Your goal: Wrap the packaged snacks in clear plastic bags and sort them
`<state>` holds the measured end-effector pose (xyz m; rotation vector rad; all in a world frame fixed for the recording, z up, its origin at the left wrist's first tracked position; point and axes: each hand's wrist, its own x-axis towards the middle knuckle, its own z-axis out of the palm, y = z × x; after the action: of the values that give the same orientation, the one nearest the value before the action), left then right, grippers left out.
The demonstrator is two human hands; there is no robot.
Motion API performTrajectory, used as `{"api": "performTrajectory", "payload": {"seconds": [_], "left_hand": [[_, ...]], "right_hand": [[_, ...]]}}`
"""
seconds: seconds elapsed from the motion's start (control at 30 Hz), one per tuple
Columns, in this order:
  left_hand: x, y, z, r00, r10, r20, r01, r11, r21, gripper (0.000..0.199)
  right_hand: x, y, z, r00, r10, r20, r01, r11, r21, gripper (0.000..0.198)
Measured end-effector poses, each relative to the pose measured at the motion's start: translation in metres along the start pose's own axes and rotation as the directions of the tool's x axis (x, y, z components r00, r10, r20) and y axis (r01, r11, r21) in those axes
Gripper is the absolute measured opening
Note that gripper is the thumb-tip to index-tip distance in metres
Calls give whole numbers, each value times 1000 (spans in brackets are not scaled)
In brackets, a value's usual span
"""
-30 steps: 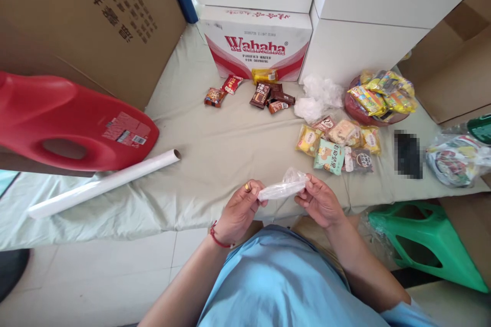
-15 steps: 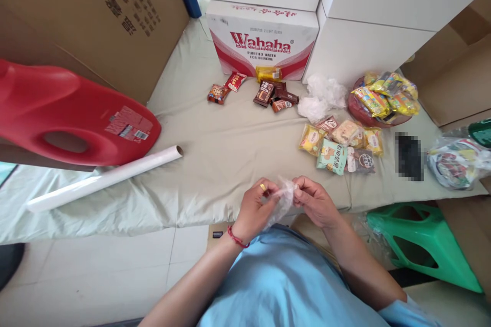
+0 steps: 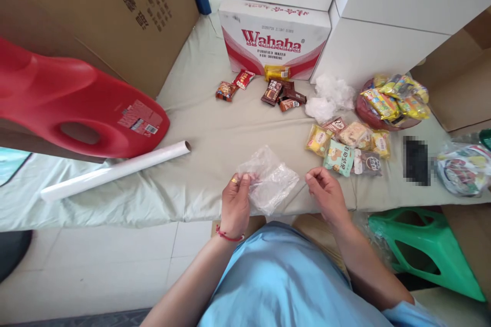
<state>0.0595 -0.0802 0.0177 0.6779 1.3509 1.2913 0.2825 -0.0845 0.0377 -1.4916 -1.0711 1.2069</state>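
My left hand pinches a clear plastic bag by its left edge, thumb on top. The bag is spread out and crinkled, over the near edge of the cloth-covered table. Just right of the bag, apart from it, is my right hand, its fingers curled and thumb pressed against them; I see nothing in it. Beyond that hand lies a group of wrapped snacks, with a green packet and a yellow packet closest. Crumpled clear plastic bags sit behind them.
Further back are chocolate-brown packets, a red packet and a water carton. At right stands a red bowl of yellow packets. A white roll and a red jug are at left, a green stool below right.
My hands have moved apart. The plastic bag, bunched between both hands before, now hangs opened out from my left hand alone; my right hand has let go. The view has shifted slightly.
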Motion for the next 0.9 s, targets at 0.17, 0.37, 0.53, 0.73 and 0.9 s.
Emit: {"api": "performTrajectory", "payload": {"seconds": [0.17,0.37,0.53,0.73,0.9], "left_hand": [[-8,1,1,994,19,109,-25,998,52,37],[-11,11,0,976,19,215,-44,992,115,32],[-6,14,-10,990,-78,121,85,995,-55,32],[10,37,-13,963,-214,164,229,971,-75,61],[13,46,1,939,-134,318,8,929,369,47]], "right_hand": [[9,-12,13,974,-227,-9,222,959,-177,21],[32,-9,45,913,-298,277,363,904,-225,20],[34,-8,50,924,-331,191,360,922,-144,14],[26,-14,40,863,-407,298,476,853,-212,15],[19,-23,43,800,-455,392,579,758,-302,20]]}}
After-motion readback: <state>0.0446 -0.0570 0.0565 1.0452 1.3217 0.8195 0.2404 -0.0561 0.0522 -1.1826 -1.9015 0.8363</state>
